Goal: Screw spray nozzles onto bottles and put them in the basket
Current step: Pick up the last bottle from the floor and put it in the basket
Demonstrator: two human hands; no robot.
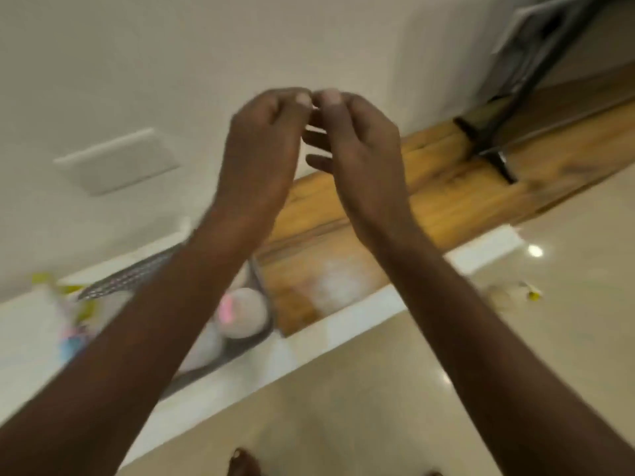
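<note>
1. now both hands are raised well above the worktop [343,324], meeting fingertip to fingertip in front of the pale wall.
2. left hand [264,142]: fingers curled, thumb and forefinger pressed together as if pinching something tiny; the blur hides whether anything is actually held, so i cannot tell.
3. right hand [357,146]: thumb and forefinger drawn in to meet the left's, the other fingers loosely spread below; again i cannot tell if it holds anything.
4. no bottle or nozzle is in either grip.
5. basket [137,276]: grey mesh, low on the left on the white ledge, partly behind the left forearm; rounded pale shapes [244,312] inside are probably bottles, one with a pink patch.
6. blurred yellow, pink and blue bits [74,324] left of the basket may be spare nozzles; too smeared to say.
7. handling, as a guess: empty plastic bottles would be light, smooth and squashy, so hold the body firmly low down and turn the nozzle by its collar, not the trigger.
</note>
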